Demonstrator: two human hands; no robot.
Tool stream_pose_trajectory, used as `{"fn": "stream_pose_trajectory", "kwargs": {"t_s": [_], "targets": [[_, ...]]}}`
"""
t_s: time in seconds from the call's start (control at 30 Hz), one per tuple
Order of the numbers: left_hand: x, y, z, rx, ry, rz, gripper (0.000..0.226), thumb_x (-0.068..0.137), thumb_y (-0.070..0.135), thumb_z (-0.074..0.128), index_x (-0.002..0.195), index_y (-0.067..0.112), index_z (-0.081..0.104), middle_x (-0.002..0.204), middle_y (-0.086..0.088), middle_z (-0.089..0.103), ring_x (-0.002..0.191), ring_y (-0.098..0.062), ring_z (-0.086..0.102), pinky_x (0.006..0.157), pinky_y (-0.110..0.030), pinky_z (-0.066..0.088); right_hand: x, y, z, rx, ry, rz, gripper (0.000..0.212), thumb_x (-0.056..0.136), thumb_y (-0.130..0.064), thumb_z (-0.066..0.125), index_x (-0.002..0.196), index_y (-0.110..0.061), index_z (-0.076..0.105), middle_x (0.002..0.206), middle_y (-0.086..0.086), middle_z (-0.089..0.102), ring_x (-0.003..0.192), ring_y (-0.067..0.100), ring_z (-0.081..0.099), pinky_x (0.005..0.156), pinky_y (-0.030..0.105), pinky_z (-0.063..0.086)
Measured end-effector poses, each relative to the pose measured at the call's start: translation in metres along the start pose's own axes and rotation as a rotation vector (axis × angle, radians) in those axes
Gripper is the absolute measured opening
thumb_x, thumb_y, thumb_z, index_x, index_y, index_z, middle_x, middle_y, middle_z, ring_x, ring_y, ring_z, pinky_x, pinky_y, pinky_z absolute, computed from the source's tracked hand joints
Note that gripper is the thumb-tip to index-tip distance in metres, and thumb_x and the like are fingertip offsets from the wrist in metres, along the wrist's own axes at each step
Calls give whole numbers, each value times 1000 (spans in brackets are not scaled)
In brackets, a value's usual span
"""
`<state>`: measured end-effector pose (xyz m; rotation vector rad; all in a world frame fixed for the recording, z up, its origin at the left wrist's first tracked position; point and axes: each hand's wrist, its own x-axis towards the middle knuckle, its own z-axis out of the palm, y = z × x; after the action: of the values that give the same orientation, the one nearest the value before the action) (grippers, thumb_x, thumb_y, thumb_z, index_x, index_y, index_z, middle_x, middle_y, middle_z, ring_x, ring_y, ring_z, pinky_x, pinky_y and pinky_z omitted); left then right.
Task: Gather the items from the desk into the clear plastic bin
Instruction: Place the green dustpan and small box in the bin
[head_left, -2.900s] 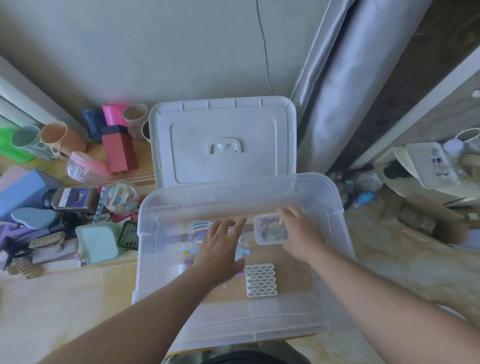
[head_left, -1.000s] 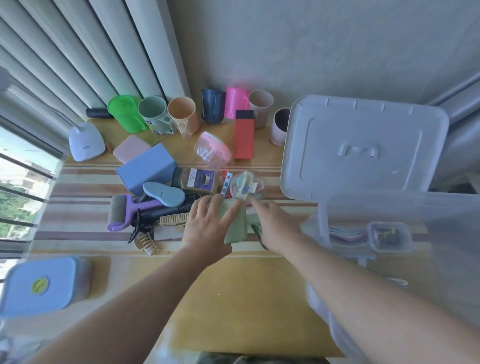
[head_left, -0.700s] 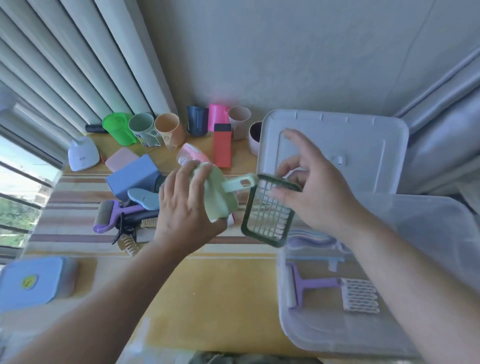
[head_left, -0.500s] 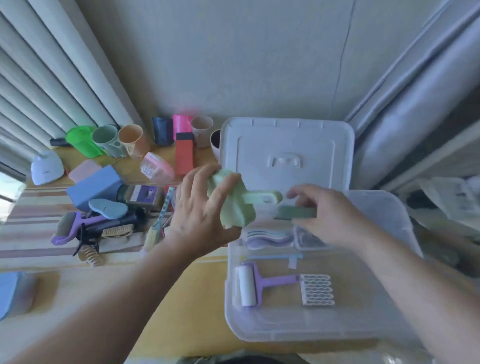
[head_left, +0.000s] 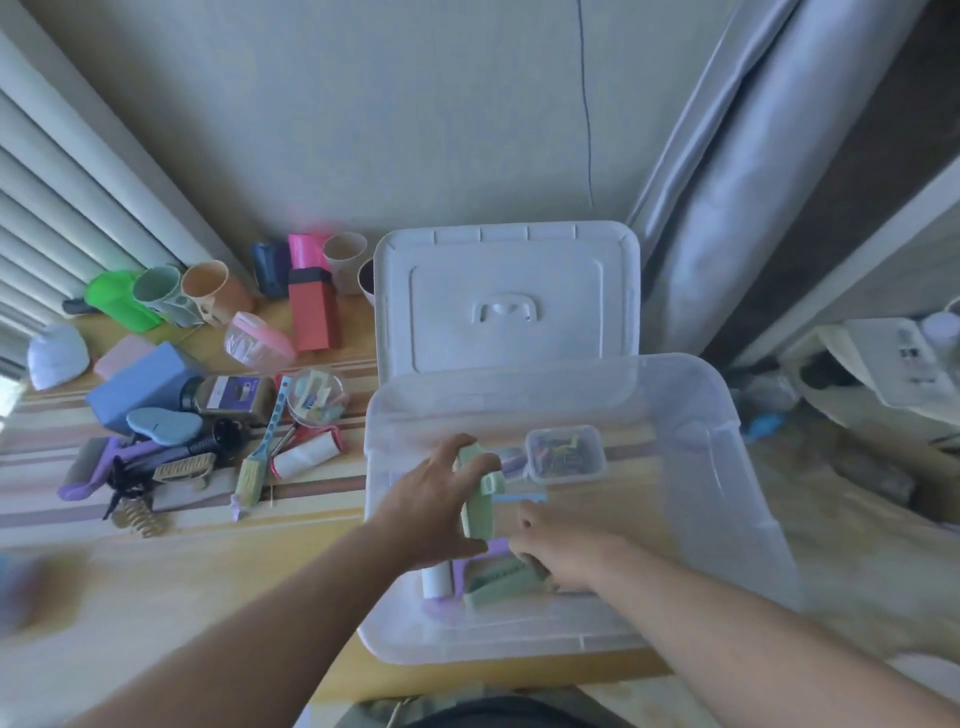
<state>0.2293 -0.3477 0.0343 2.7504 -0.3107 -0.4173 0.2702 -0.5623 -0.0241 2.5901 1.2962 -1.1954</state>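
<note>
Clear plastic bin (head_left: 696, 467) sits at the tabletop's (head_left: 208, 597) near right corner, lid (head_left: 506, 296) off and propped behind it toward the wall. Left hand (head_left: 431, 506) is inside the bin over its left wall, wrapped around a pale green tool (head_left: 475, 499) held roughly upright. Right hand (head_left: 563, 551) is low in the bin, fingers curled onto a green grid piece (head_left: 501, 582) that lies on the bin floor — whether it grips it or only presses on it I cannot tell. Just left of the grid: a white roller (head_left: 435, 579) with a purple frame. At the bin's far side, a small clear box (head_left: 565, 453) of coloured bits. Left part of the tabletop is cluttered — cups (head_left: 208, 291) along the far edge, a red box (head_left: 311, 317), a blue box (head_left: 137, 379), a round clear tub (head_left: 317, 397), a dotted brush (head_left: 257, 462), a paper roll (head_left: 306, 454). Motion blur at the near left.
</note>
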Motion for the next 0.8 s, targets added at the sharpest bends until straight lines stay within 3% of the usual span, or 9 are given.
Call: {"fn": "stream_pose_trajectory", "kwargs": {"t_s": [0.07,0.17,0.33,0.43,0.5,0.57,0.63,0.73,0.8], "targets": [[-1,-1,2,-9,-24,-47,98,62,57,88,142,34,35,154,-3,26,101,-33,64,78,-35,52,-2,8,7,40,-26,-35,24,89,-13,69,110,-21,60,109,3,43,98,29,52,73,37,42],[1,-2,7,-65,12,-77,94,63,54,85,141,31,37,151,0,26,97,-31,63,72,-29,45,-14,22,12,5,-51,-28,34,92,-26,71,124,-25,61,111,-3,56,97,24,57,74,32,45],[9,-2,13,-170,52,-39,85,62,39,78,135,32,35,144,2,28,106,-33,60,70,-35,55,-29,33,9,78,-143,10,51,96,-4,61,134,-38,66,141,-7,45,114,27,55,89,33,45],[14,2,12,-229,20,-11,102,60,37,81,146,38,28,150,8,27,120,-25,56,81,-40,59,-30,36,-5,279,84,108,55,95,-6,54,139,-37,63,145,-7,52,127,24,56,98,32,46],[17,8,9,-338,-9,-51,119,59,36,86,154,47,14,156,14,26,129,-17,49,95,-39,55,-30,42,-16,505,319,222,59,91,-27,67,147,-40,55,146,-11,55,131,15,56,103,31,47],[20,13,10,-444,-62,-113,132,57,36,91,157,50,6,155,15,33,130,-13,47,102,-34,51,-32,45,-25,663,361,202,92,78,-50,81,158,-47,35,154,-18,45,137,6,49,111,28,43],[23,18,15,-455,-157,-122,138,57,38,93,160,42,2,147,18,41,129,-11,47,101,-25,45,-37,40,-37,721,342,113,115,69,-52,88,162,-48,20,157,-21,33,141,-1,38,117,23,34],[27,26,26,-412,-280,-95,134,56,43,90,161,38,7,139,21,48,122,-9,51,98,-25,48,-46,32,-53,746,400,0,97,76,-33,90,155,-51,38,149,-20,36,138,-4,37,111,9,28],[29,31,31,-390,-329,-101,95,61,42,89,144,34,42,121,16,59,113,-12,58,93,-28,52,-50,26,-58,749,417,-54,67,82,-27,87,137,-54,59,137,-19,46,128,-3,47,106,8,32]]}}
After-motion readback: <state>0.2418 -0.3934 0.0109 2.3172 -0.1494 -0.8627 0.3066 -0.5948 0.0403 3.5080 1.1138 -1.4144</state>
